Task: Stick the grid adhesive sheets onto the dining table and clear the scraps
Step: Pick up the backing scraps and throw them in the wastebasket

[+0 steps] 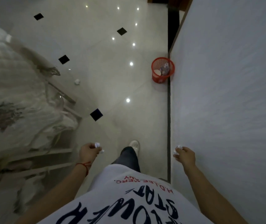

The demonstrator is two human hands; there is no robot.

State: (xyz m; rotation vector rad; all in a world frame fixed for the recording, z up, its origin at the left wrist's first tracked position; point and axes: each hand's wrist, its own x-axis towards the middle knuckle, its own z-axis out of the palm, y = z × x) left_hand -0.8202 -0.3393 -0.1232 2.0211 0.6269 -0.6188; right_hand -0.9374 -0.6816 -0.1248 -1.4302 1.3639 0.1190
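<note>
Head view: I am standing on the glossy pale tiled floor (112, 75) with small black diamond insets, one white shoe (134, 145) forward.

My left hand (87, 152) is curling its fingers round crumpled white paper scraps (98, 147); part of the wad is hidden inside the fist. My right hand (185, 155) is pinching another crumpled white scrap (177, 149) at the fingertips.

The round red plastic mesh wastebasket (162, 69) is sitting well ahead, against the pale wall (226, 94) on my right; its contents are hard to make out.

One more white paper ball (77, 81) is lying on the floor, just beside the table edge.

The dining table under the pale floral cloth (12, 97) is blurred and cut off at left; I cannot see any grid sheet on it.
</note>
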